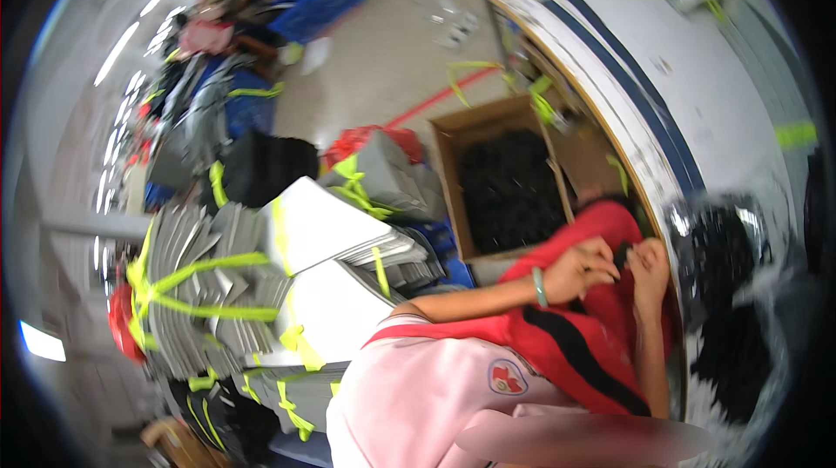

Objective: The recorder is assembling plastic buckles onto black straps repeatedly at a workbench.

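Observation:
My left hand (582,272), with a pale green bangle at its wrist, is closed in a pinch over my red-clad lap. Close beside it, my right hand (649,269) has its fingers bent together. A small black piece (622,254) shows between the two sets of fingertips, and both hands seem to grip it. Its exact kind is too small and blurred to make out. Left of my knees stands an open cardboard box (449,181) holding a heap of small black pieces (509,189).
To my right runs a white-topped table (731,76) with clear plastic bags of black pieces (716,246) at its near part. Grey and white stacked sheets (200,294), tied with yellow-green strips, stand at the left. Blue bins (322,2) sit farther off on the floor.

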The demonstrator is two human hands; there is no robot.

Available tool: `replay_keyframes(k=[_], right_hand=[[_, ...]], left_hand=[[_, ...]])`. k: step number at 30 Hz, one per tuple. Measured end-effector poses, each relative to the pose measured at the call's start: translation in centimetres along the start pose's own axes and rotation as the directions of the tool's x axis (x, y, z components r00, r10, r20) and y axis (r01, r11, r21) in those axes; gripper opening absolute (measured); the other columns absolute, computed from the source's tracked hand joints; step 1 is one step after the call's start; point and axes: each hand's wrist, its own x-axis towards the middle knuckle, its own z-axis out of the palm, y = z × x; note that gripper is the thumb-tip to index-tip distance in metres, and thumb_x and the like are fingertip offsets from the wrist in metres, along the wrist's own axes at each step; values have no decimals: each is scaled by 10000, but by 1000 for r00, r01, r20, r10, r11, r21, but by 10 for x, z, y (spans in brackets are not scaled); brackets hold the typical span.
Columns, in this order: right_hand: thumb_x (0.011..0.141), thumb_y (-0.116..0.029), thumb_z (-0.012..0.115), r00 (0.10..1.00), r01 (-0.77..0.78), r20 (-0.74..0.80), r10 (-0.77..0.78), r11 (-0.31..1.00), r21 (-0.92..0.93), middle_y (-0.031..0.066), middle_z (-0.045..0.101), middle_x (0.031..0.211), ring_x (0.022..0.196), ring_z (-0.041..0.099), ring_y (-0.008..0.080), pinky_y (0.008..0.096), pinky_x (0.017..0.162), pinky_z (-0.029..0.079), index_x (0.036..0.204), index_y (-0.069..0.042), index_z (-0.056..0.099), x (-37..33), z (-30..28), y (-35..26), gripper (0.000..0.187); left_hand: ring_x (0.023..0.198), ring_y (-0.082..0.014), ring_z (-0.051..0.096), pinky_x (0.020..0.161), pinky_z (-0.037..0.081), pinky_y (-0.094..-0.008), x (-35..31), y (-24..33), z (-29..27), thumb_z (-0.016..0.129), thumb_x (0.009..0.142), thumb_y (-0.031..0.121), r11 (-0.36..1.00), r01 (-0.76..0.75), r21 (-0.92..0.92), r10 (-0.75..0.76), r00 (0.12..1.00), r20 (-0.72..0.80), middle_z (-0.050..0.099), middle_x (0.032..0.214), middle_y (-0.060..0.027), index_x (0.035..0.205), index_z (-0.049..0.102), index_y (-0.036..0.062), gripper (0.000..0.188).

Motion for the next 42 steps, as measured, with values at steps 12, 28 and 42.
replay_keyframes(k=[12,28,42], right_hand=[[912,-69,593,953,-76,292,85,996,-42,34,593,889,745,570,81,206,652,478,1129,-26,526,28,68,-15,231],[915,-104,593,867,-186,456,202,979,-81,13,625,762,648,589,77,195,599,455,961,-41,611,-7,35,-1,80],[957,-139,535,971,-14,237,-18,992,129,29,591,904,885,551,74,217,797,446,1029,8,595,-44,-48,2,175]], left_hand=[[789,-122,630,432,489,-215,-36,32,-112,604,849,-33,899,132,417,200,723,-661,449,1309,-93,1291,512,58,460],[597,-59,561,499,449,-197,7,-33,-9,491,997,203,968,215,-131,-232,963,-137,635,820,-34,1283,508,5,348],[677,-166,655,518,524,-250,21,-45,21,523,970,266,633,674,-381,-563,739,370,654,834,-75,1038,579,26,256]])
